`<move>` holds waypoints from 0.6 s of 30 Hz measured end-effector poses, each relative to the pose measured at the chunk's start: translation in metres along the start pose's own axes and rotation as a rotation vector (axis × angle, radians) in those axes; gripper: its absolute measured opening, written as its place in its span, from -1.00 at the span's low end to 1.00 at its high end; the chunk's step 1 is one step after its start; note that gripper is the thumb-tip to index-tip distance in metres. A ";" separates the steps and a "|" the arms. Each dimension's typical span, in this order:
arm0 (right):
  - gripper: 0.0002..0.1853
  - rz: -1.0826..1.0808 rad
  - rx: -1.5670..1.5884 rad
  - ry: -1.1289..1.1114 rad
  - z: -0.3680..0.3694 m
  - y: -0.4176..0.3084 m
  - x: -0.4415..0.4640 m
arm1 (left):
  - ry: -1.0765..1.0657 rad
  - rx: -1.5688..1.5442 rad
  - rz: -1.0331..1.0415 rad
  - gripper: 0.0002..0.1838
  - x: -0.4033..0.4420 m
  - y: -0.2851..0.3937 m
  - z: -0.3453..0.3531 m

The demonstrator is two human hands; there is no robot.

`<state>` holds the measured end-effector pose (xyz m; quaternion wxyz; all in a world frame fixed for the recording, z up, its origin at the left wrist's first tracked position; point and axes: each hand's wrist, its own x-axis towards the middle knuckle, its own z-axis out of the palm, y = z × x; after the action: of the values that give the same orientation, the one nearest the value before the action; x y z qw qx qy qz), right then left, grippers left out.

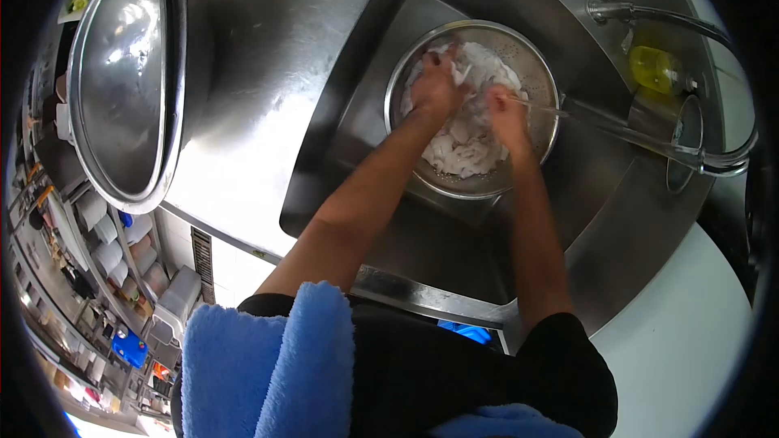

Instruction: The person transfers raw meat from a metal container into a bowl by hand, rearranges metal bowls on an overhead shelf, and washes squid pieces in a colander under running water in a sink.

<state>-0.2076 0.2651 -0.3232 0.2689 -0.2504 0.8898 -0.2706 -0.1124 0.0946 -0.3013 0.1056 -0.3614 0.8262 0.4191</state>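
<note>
A round perforated steel colander [537, 73] stands in the sink [341, 142], holding a heap of soft, wet white pieces of food [466, 152] whose kind I cannot make out. My left hand [438, 85] rests on the heap's upper left part with its fingers spread. On the right side of the heap is my right hand [508, 116], its fingers curled and partly blurred; what they grip, if anything, is hidden. From the right, the metal tap [625, 131] reaches over the colander's rim, and a thin stream of water runs toward my right hand.
Left of the sink, a large oval lidded metal container [122, 81] stands on the steel counter [260, 57]. A bottle of yellow liquid [652, 70] is behind the tap. A blue towel [304, 365] hangs over my front. Shelves with stacked containers [105, 243] line the far left.
</note>
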 end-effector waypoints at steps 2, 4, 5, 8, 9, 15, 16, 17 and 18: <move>-0.41 -0.108 -0.266 0.358 -0.015 -0.014 -0.005 | -0.040 0.115 0.115 -0.21 -0.002 0.000 0.000; -0.36 0.013 -0.301 0.383 0.011 -0.010 0.008 | -0.102 0.204 0.237 -0.25 0.002 0.002 0.008; -0.33 0.073 -0.318 0.393 0.029 -0.002 0.018 | -0.112 0.222 0.247 -0.30 0.006 -0.001 0.017; -0.32 0.089 -0.200 0.272 0.075 0.041 0.051 | -0.156 0.272 0.242 -0.44 0.028 -0.014 0.043; -0.35 0.079 -0.193 0.305 0.087 0.054 0.053 | -0.191 0.286 0.228 -0.49 0.033 -0.015 0.048; -0.60 0.146 -0.192 0.105 0.060 0.025 0.044 | -0.225 0.233 0.095 -0.54 0.033 -0.002 0.041; -0.62 0.109 -0.380 0.040 0.054 0.028 0.043 | -0.217 0.218 0.059 -0.51 0.032 0.000 0.038; -0.62 0.155 -0.420 0.011 0.050 0.031 0.039 | -0.221 0.240 0.058 -0.47 0.030 0.001 0.035; -0.61 0.199 -0.462 -0.019 0.044 0.028 0.033 | -0.227 0.261 0.057 -0.42 0.027 0.000 0.030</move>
<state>-0.2132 0.2504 -0.3828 0.2384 -0.2187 0.9457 -0.0299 -0.1357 0.1037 -0.3328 0.2325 -0.2715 0.8663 0.3491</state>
